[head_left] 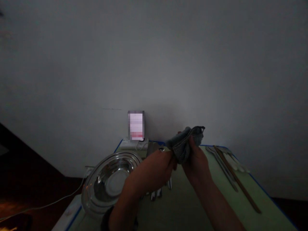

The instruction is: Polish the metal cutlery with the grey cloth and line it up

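Note:
A grey-green cloth (184,146) with a pale stitched edge is bunched up in front of me, above the table's far side. My right hand (196,157) is closed round it, thumb lying over the folds. My left hand (167,162) is in a fist against the cloth's lower left side. What sits inside that fist is hidden by the fingers and the fabric. Below my left forearm, the shiny ends of several metal utensils (158,193) show on the table. Their other ends are covered by my arm.
Left of my arm stands a wide steel bowl (91,192). A blurred-out phone-like screen (136,125) leans against the wall behind a white strip (125,143). On the right lie metal tongs (225,170), a wooden stick (245,191) and pale gloves (237,163). A white cable (55,202) hangs left.

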Available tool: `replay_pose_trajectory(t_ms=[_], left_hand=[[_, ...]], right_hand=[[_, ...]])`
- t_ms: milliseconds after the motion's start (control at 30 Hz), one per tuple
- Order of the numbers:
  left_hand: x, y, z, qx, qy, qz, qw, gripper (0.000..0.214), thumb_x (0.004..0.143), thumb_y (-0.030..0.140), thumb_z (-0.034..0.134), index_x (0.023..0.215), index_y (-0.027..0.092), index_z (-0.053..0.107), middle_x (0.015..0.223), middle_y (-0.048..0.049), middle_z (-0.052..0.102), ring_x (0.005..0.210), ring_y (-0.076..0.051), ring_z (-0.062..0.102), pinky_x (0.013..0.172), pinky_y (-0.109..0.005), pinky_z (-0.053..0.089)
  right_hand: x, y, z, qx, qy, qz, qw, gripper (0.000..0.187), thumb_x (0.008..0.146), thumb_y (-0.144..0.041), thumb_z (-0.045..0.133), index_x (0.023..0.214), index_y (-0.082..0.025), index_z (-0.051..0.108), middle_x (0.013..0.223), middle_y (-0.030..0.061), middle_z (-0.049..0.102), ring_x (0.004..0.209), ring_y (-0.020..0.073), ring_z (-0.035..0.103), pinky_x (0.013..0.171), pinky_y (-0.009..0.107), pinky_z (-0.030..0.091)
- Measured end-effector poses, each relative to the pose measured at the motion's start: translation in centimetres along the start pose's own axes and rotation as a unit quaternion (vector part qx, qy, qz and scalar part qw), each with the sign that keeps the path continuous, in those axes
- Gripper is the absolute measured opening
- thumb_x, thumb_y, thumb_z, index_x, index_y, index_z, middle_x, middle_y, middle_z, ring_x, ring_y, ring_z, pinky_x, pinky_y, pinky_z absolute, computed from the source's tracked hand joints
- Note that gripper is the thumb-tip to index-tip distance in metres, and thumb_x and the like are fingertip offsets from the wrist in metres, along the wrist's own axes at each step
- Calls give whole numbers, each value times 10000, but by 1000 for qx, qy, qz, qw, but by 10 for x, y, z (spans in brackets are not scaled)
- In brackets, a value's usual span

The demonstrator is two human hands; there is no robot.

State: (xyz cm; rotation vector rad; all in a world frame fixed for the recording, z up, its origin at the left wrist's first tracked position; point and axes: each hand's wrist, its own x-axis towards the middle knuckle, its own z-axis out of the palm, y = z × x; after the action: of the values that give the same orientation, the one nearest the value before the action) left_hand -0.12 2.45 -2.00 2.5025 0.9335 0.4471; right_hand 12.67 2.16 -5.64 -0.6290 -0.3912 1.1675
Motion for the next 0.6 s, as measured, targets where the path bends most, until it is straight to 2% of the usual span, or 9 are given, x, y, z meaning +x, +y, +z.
replay_pose_trajectory(t_ms=[133, 233, 300, 367, 500, 600], left_hand=[[-7, 4, -8, -15, -12, -12, 1000, 271, 920, 257, 313, 794, 180, 540, 676, 24, 566, 582, -105, 509, 572, -241, 357], [-15, 7, -19, -22, -20, -34, 999, 322, 933, 311, 302, 739, 186, 526, 632, 42, 528, 552, -93, 484, 549, -232, 334], [-19, 8, -23, -26, -25, -32, 999, 323, 933, 309, 305, 723, 186, 517, 618, 48, 514, 544, -88, 478, 546, -228, 330], [-19, 9, -24, -23, -22, -25, 999, 324, 932, 308, 309, 716, 184, 517, 614, 47, 514, 538, -86, 476, 539, -225, 328], [-10, 10, -12, 6, -4, -11, 1000, 251, 902, 226, 342, 772, 177, 551, 659, 22, 573, 554, -103, 505, 533, -235, 345], [-1, 10, -1, 22, 7, -8, 1000, 201, 843, 144, 376, 841, 163, 577, 796, -38, 641, 694, -157, 579, 612, -266, 407]], right_hand=[[12, -21, -9, -47, -17, -62, 997, 296, 702, -370, 677, 896, -146, 668, 904, 61, 709, 886, 193, 644, 847, 367, 496], [17, -33, -17, -128, -18, -127, 983, 285, 662, -334, 720, 864, -139, 671, 882, 66, 710, 882, 205, 645, 857, 383, 486], [16, -36, -19, -166, -16, -142, 976, 283, 640, -317, 740, 854, -145, 672, 860, 55, 710, 873, 203, 646, 855, 378, 487], [11, -34, -15, -152, -6, -124, 980, 277, 650, -333, 731, 856, -159, 669, 834, 37, 710, 857, 194, 649, 845, 371, 495], [-4, -21, 1, -50, 13, -46, 998, 245, 712, -394, 664, 837, -184, 662, 819, 15, 709, 813, 164, 659, 831, 345, 512], [-11, -12, 7, -21, 26, -18, 999, 228, 724, -385, 655, 831, -183, 667, 825, 16, 713, 779, 147, 662, 828, 324, 518]])
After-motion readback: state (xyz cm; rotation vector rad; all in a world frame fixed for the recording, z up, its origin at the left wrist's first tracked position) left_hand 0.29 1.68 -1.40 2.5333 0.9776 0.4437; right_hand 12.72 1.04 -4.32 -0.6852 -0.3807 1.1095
